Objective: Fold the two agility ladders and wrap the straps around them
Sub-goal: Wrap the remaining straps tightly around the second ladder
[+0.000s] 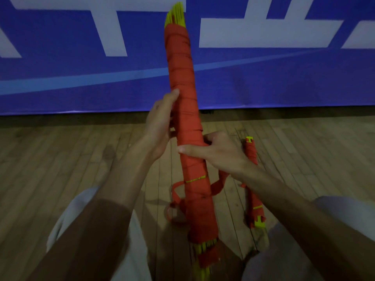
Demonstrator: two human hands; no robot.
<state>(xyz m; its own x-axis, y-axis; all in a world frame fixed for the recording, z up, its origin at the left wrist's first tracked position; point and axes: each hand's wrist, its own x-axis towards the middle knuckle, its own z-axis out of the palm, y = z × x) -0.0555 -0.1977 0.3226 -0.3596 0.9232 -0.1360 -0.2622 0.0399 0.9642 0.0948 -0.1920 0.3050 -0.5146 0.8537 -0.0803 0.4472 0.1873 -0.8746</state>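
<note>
A folded agility ladder [183, 78], yellow rungs bundled and wound in red strap, stands nearly upright in front of me. Yellow rung ends stick out at its top and bottom. My left hand [160, 122] grips its left side at mid-height. My right hand [219, 153] holds it from the right, thumb laid across the front. A loose red strap loop [218, 186] hangs from the lower part of the bundle. A second, smaller wrapped ladder bundle [253, 179] lies on the floor to the right, partly hidden behind my right forearm.
Wooden plank floor [60, 159] all around. A blue banner wall [81, 78] with white lettering stands close behind the ladder. My knees in light trousers [67, 216] frame the bundle at the lower left and lower right.
</note>
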